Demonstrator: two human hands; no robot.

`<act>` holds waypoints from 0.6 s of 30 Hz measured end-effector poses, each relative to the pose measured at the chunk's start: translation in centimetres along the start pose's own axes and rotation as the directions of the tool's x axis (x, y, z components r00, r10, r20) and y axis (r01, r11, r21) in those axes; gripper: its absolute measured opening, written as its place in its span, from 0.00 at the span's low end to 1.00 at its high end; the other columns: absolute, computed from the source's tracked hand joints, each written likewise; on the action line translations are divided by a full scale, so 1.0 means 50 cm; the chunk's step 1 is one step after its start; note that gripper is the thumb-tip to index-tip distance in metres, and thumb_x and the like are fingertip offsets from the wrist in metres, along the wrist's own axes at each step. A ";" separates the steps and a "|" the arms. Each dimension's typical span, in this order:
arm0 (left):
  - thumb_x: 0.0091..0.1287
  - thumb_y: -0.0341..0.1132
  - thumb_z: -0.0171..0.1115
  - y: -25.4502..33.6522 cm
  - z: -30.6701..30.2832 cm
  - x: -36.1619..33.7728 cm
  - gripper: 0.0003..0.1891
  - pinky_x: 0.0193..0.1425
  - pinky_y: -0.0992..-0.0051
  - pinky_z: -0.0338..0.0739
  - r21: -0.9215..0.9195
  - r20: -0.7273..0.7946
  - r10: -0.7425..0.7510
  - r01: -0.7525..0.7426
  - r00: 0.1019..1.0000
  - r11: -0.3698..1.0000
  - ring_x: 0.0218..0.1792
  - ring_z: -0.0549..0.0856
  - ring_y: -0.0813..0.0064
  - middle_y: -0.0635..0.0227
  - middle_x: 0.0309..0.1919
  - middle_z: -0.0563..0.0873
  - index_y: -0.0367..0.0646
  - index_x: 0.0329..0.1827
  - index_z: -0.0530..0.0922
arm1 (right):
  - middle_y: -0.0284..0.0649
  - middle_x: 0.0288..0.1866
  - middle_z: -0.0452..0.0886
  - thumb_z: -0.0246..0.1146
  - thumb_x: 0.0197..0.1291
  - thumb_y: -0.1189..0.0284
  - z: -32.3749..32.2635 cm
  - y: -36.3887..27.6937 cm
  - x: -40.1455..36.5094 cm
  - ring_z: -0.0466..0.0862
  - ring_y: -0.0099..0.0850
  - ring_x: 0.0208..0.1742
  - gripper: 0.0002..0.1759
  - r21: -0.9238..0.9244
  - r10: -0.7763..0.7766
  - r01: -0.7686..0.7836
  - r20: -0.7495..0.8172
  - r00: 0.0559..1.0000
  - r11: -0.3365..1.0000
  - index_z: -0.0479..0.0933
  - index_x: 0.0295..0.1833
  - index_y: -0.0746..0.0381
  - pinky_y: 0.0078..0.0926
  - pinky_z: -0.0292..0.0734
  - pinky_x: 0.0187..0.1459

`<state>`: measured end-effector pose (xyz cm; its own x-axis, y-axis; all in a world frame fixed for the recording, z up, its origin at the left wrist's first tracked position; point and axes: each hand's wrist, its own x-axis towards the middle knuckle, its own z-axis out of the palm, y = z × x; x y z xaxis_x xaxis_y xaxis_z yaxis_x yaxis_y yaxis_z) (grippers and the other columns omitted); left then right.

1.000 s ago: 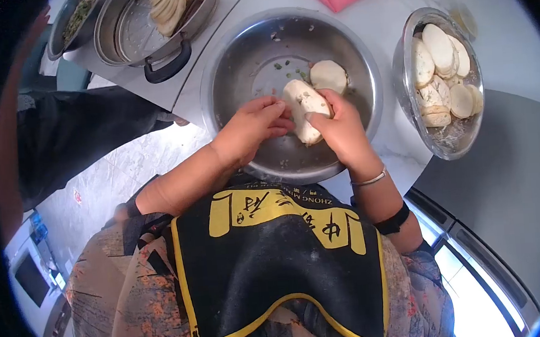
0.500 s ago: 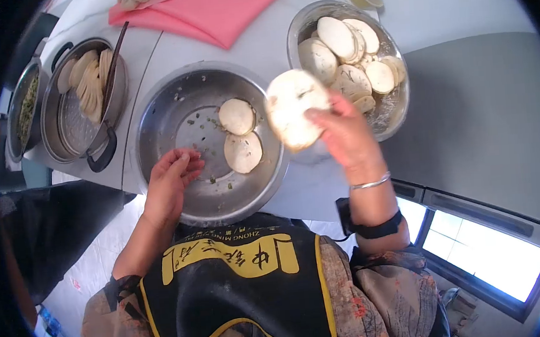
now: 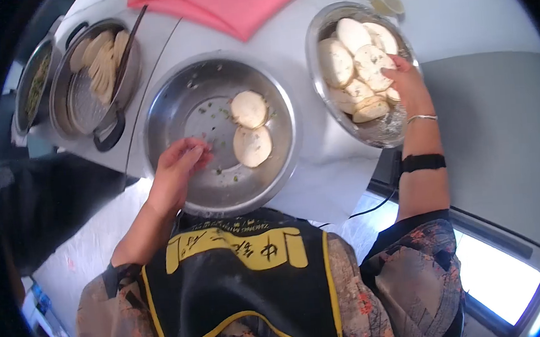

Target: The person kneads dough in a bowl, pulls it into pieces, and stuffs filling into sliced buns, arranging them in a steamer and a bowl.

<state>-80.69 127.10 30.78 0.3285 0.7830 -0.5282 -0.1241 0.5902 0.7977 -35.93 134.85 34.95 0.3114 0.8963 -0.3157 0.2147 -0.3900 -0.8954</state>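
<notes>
Over the right-hand metal bowl (image 3: 318,80), my right hand (image 3: 409,83) grips a pale round slice (image 3: 374,66) by its right edge, among several other pale slices (image 3: 353,35). My left hand (image 3: 182,165) is at the lower left rim of the large middle bowl (image 3: 172,106), its fingers curled with the thumb against them; whether they hold anything is too small to tell. Two round pieces (image 3: 249,110) lie in that bowl, one above the other, with green bits scattered to their left.
At the left stands a handled steel pot (image 3: 59,111) with slices and a dark stick (image 3: 129,50). Beside it is a bowl of chopped greens (image 3: 37,84). A pink cloth (image 3: 227,5) lies at the back, and a small cup (image 3: 386,0) at the back right.
My right hand has carried the slice from between the two bowls to the right, over the pile in the right bowl. My left hand has stayed at the middle bowl. The view has shifted slightly.
</notes>
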 end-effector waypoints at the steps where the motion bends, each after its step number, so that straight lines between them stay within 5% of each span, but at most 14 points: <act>1: 0.62 0.33 0.51 -0.002 -0.005 -0.003 0.09 0.49 0.74 0.70 0.008 0.000 0.000 0.000 1.000 1.000 0.41 0.77 0.73 0.64 0.40 0.78 0.38 0.42 0.72 | 0.43 0.44 0.77 0.59 0.47 0.81 -0.001 0.002 0.012 0.77 0.27 0.43 0.23 -0.016 0.005 -0.004 0.040 0.999 1.000 0.69 0.53 0.70 0.21 0.72 0.44; 8: 0.61 0.32 0.54 0.006 -0.003 -0.006 0.09 0.50 0.76 0.69 -0.021 0.058 0.009 -0.008 0.998 1.000 0.40 0.77 0.76 0.66 0.39 0.78 0.38 0.42 0.73 | 0.41 0.43 0.77 0.63 0.47 0.75 0.010 0.021 0.022 0.77 0.27 0.41 0.24 -0.127 -0.008 -0.003 -0.089 0.996 0.992 0.70 0.52 0.69 0.20 0.72 0.42; 12: 0.60 0.32 0.55 0.009 -0.007 0.014 0.10 0.48 0.79 0.69 0.287 0.153 0.045 -0.088 0.987 0.954 0.39 0.76 0.79 0.68 0.37 0.78 0.37 0.42 0.74 | 0.43 0.43 0.78 0.64 0.47 0.72 0.001 -0.017 -0.001 0.77 0.26 0.41 0.24 -0.693 -0.337 0.117 -0.189 0.922 0.711 0.70 0.52 0.69 0.19 0.71 0.42; 14: 0.58 0.32 0.56 0.012 -0.001 0.035 0.12 0.46 0.80 0.69 0.420 0.181 0.066 -0.138 0.981 0.897 0.39 0.76 0.81 0.68 0.36 0.78 0.36 0.43 0.75 | 0.40 0.40 0.79 0.64 0.48 0.71 0.051 -0.062 -0.050 0.77 0.24 0.40 0.18 -0.520 -0.359 0.217 -0.190 0.914 0.826 0.74 0.47 0.64 0.21 0.72 0.41; 18: 0.51 0.29 0.57 0.017 0.029 0.124 0.14 0.45 0.74 0.71 0.702 0.220 0.265 -0.341 0.939 0.625 0.37 0.78 0.67 0.57 0.36 0.79 0.36 0.42 0.75 | 0.36 0.37 0.78 0.64 0.49 0.71 0.213 -0.140 -0.195 0.76 0.23 0.38 0.12 -0.375 -0.236 0.214 -0.014 0.972 0.902 0.76 0.41 0.62 0.21 0.72 0.38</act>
<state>-77.40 132.15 28.62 0.4816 0.8482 -0.2206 0.4676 -0.0357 0.8832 -50.30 131.07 40.94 0.2647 0.9600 -0.0914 0.6069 -0.2395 -0.7578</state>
